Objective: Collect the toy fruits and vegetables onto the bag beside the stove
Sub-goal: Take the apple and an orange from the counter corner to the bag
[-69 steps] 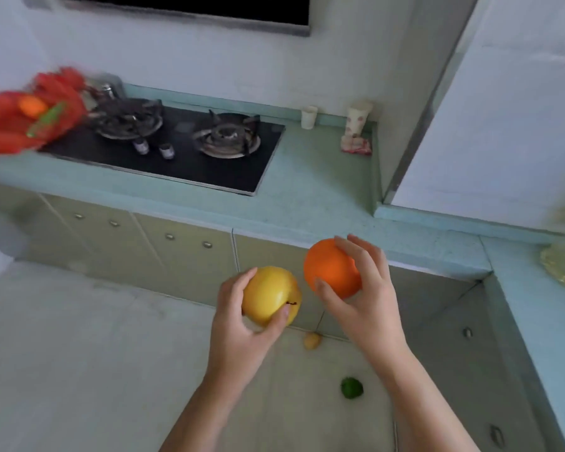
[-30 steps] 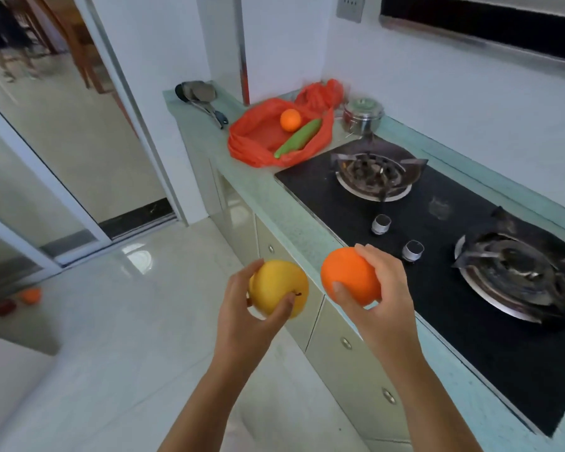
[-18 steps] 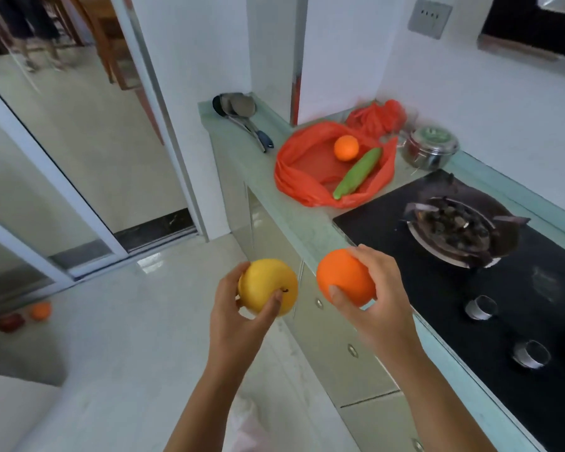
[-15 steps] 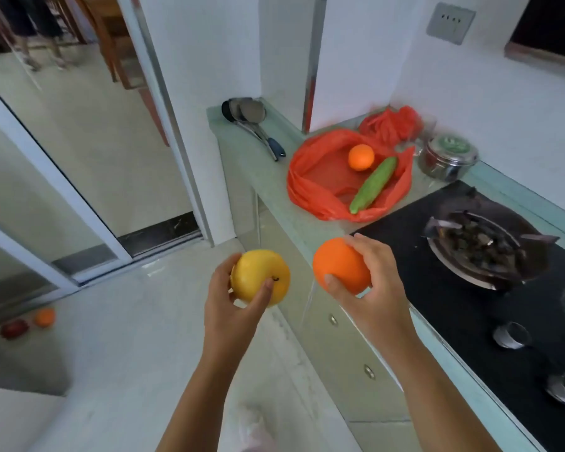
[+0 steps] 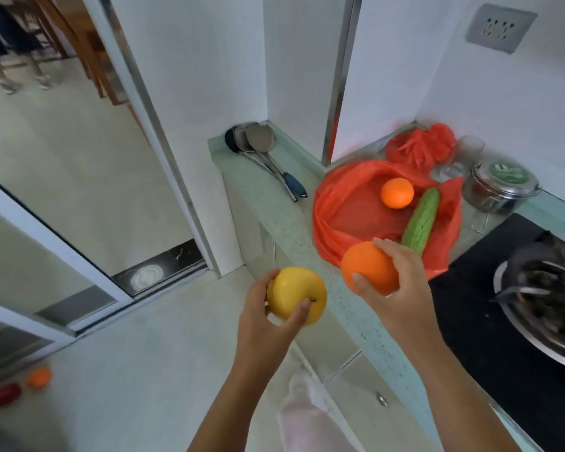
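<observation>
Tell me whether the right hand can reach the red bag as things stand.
Probably yes. The right hand holds the large orange by the near edge of the red bag, nothing stands between, and bare bag lies beside the green gourd.

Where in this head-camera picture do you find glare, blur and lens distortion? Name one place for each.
Head view: glare, a bright round patch on the dark door threshold; blur, the far rim of the red bag smears, while the held yellow apple and large orange are crisp; distortion, the door frame leans and bows.
</observation>
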Motion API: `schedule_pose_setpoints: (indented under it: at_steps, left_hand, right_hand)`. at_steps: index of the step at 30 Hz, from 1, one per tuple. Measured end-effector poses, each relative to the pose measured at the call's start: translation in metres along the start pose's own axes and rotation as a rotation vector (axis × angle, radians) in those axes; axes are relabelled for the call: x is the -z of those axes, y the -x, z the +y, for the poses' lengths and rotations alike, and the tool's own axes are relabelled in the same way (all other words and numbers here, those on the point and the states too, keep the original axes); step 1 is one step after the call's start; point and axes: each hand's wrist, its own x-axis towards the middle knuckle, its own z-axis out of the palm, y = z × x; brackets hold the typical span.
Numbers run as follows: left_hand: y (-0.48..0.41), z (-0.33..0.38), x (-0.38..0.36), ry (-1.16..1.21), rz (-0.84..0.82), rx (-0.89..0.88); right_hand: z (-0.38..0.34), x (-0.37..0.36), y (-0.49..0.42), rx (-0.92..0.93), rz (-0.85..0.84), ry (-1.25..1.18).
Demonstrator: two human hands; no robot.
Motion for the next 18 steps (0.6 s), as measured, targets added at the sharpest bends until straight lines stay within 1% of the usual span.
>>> schedule_pose_setpoints:
  at_steps: [6,10,14,18]
  left_hand:
    - [-0.097,-0.004,-0.021,-0.106,-0.090,-0.076]
    - [-0.171,0.004,-0.056,-0.156,-0.212,-0.139]
    - [-0.230,0.006,-0.095,-0.219,-0.330,-0.190]
    - [-0.264,-0.003,-0.134,-0.244,-0.423,-0.209]
  right_hand:
    - [0.039,-0.027,-0.081,-0.080,0.062,0.031]
    - [0.069,-0.027,-0.137,-0.204,0.127,0.049]
    - [0.098,-0.027,-0.172,-0.256,0.182,0.084]
    - [0.123,-0.028,-0.193,-0.339,0.204,0.122]
